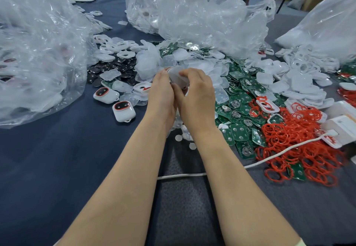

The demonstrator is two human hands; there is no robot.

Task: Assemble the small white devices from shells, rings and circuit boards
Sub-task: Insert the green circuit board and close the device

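Both hands meet over the middle of the table around one small white device shell (178,76). My left hand (162,93) grips it from the left, and my right hand (196,93) curls over it from the right, thumb pressed on its face. Two finished white devices (123,111) with red-ringed dark windows lie to the left, along with an open white shell (142,87) holding a red ring. Green circuit boards (238,114) spread to the right of my hands. Red rings (300,145) are heaped at the right. Clear plastic covers (192,66) pile behind my hands.
Large clear plastic bags (38,57) stand at the left, back centre and far right. Dark round discs (113,66) lie at the left, white shells (300,76) at the right. A white cable (269,157) crosses the blue tablecloth (67,159) to a white box (344,126).
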